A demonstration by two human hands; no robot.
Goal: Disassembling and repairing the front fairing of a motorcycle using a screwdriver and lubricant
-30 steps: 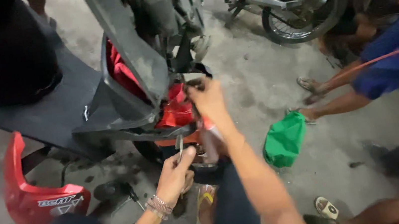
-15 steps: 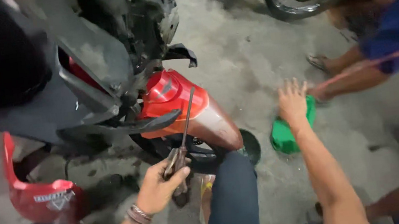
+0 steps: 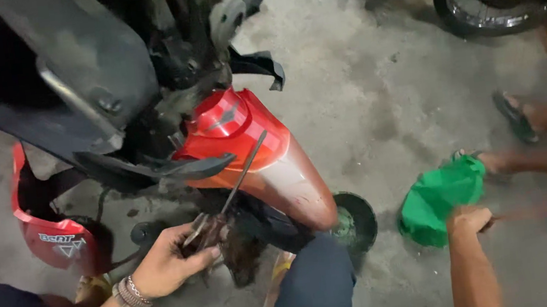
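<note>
Left hand [image 3: 166, 262] still has its grip closed around the screwdriver [image 3: 238, 178] by the red fender [image 3: 266, 147]; right hand [image 3: 468, 220] has left the green bag [image 3: 436, 196], fist closed, contents unclear.

One package noted: a crumpled green plastic bag [image 3: 440, 199] on the concrete, right of the red front fender [image 3: 267, 154]. White decal [image 3: 58, 243] on a detached red panel [image 3: 45, 227], left of that fender.

Second motorcycle wheel [image 3: 496, 1] stands at upper right on the concrete floor [image 3: 361, 82]; loose red body panel [image 3: 53, 233] lies at left; sandalled foot [image 3: 523, 115] rests at right.
</note>
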